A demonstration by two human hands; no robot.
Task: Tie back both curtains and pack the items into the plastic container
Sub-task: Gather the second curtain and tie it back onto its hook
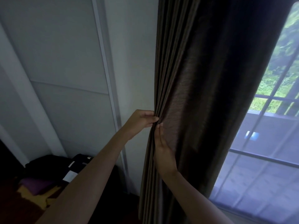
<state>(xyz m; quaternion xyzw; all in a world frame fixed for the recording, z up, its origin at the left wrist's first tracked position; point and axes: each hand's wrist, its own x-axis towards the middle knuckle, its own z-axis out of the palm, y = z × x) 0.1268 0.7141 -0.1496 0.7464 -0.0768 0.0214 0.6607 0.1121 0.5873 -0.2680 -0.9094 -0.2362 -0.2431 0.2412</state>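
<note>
Head view. My left hand (142, 119) pinches the gathered pleats at the left edge of the brown curtain (202, 94), fingers curled round the folds. My right hand (163, 147) lies against the cloth just below, fingers nearly straight and pressing rather than gripping. The curtain hangs beside the white wall (137, 62) and covers the left part of the window (275, 110). No tie-back cord or hook shows, so I judge the tie not yet made.

Risk: the pleats are many and the fabric looks smooth. If my pinch takes only the outer folds, the inner ones may slip free and spread across the glass. A hard pull could also strain the top fixings, which are out of view.

Containers: no plastic container is visible. Dark folded items (53, 172) lie by the lower left edge, atop purple and yellow cloth; I cannot tell what holds them.
</note>
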